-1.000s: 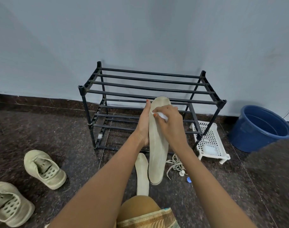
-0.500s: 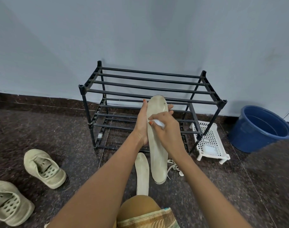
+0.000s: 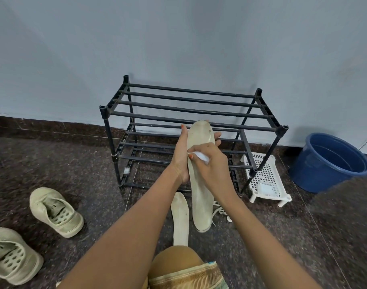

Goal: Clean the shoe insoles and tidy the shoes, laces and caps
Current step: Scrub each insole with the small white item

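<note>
Head view: the left hand (image 3: 181, 155) grips one pale insole (image 3: 201, 197) in front of the black shoe rack (image 3: 191, 101). The thumb lies along the insole's left edge, and the fingers (image 3: 217, 135) curl round behind it, their tips showing at the right edge. The insole is held lengthwise with its rounded toe end up, level with the rack's upper bars, and its heel end down near the floor (image 3: 84, 167). Whether the heel touches the floor cannot be told. The right hand (image 3: 211, 167) is curled, its fingers pinching a small white wipe (image 3: 201, 156) against the upper half of the insole's face. A second insole (image 3: 180, 220) lies flat on the floor just left of the held one, pointing away from the person. A tangle of pale laces (image 3: 219, 211) lies on the floor just right of the held insole's heel end, partly hidden by the right forearm. Two pale green shoes with perforated toes lie on the floor to the left, well apart from the insoles: the nearer shoe (image 3: 55, 211) and the outer shoe (image 3: 9, 255). A white perforated basket (image 3: 266, 167) sits at the rack's right foot, holding a small white item (image 3: 266, 188). A blue bucket (image 3: 316, 178) stands further right beside the wall.
</note>
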Motion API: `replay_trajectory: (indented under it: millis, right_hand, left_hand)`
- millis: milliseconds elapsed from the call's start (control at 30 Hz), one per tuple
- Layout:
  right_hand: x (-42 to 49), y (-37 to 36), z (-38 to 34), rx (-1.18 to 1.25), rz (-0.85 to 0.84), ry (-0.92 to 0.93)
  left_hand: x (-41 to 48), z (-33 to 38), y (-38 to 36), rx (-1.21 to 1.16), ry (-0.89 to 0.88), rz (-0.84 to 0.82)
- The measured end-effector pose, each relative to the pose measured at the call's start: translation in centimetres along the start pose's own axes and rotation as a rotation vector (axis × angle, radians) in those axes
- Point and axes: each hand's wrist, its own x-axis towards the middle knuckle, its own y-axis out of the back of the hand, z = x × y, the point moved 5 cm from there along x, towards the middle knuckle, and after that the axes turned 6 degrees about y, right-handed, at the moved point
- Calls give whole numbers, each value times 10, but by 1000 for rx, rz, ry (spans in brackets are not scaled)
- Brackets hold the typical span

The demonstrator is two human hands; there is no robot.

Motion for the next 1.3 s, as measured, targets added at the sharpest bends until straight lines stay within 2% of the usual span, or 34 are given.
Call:
replay_trajectory:
  millis: [133,300,500,700,867,1033,1133,1300]
  right_hand:
    - [8,3,-8,-72,35,61]
    - [31,11,-14,-189,155,154]
    - [28,7,-12,-175,170,138]
    - [7,-4,-2,-163,47,87]
    - [21,7,0,-199,132,95]
    - [35,19,1,-212,230,84]
    - [30,16,3,-187,183,71]
    - [9,2,1,-118,2,62]
  left_hand:
    - [3,-2,-1,29,25,-32]
    - [2,-4,-1,60,8,-3]
    - [-2,-4,-1,113,21,27]
    - [-1,-3,3,57,68,13]
    - [-1,-2,0,63,32,53]
    - [-1,-2,-1,110,13,25]
    - [-3,-2,-1,97,22,25]
    - [-5,1,-1,35,52,-2]
